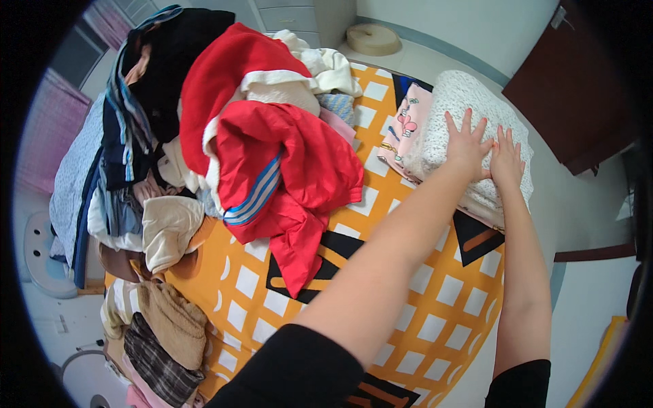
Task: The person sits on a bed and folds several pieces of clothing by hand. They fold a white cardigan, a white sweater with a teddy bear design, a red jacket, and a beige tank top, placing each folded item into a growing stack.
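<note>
A folded white knit garment [456, 92] lies on the far right corner of the bed, on top of a pink printed cloth [407, 126]. My left hand [466, 146] presses flat on the knit with its fingers spread. Close beside it, my right hand [507, 158] also rests on the knit, fingers stretched out. Neither hand grips anything. To the left of my arms a red jacket [292, 149] with blue and white stripes lies crumpled at the edge of a large clothes pile.
Dark clothes [180, 75] heap up at the far left. Nearer, a tan knit [173, 316] and a dark plaid cloth [163, 357] lie together. The bedcover [428, 326] is orange with white squares. A brown door [571, 88] stands at the right, a round beige object [373, 39] on the floor behind.
</note>
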A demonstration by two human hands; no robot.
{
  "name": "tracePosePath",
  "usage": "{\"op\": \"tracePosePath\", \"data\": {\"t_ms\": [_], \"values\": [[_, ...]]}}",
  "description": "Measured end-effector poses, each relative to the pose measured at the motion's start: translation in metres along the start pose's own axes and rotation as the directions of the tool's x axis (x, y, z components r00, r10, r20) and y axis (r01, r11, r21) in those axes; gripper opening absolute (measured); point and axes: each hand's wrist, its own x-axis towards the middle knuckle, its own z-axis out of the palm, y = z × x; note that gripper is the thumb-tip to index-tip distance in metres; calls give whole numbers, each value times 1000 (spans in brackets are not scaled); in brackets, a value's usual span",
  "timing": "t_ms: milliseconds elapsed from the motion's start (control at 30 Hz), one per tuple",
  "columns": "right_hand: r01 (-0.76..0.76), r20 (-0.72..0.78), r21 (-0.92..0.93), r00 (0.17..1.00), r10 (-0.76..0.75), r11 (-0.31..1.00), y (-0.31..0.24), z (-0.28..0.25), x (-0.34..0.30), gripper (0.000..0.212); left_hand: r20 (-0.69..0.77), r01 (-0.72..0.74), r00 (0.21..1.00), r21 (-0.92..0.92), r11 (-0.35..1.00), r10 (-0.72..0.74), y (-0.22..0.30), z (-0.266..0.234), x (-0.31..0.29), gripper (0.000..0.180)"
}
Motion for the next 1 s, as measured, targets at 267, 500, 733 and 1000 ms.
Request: {"op": "tracePosePath", "data": {"t_ms": [267,500,733,1000], "values": [[485,-460,-56,764,-454,873,-48,-66,-52,42,-90,23,993,-525,851,-83,-30,-68,-86,61],[379,60,552,870,-489,743,-97,46,-342,60,-683,496,521,-247,833,-512,-158,-71,-346,60],[352,59,436,907,-416,828,-98,90,-424,51,-419,305,744,-479,823,-520,-150,-53,-375,20],[-590,396,349,797,-456,-728,-30,29,-401,66,182,-185,908,-634,751,377,16,-13,-442,13]]}}
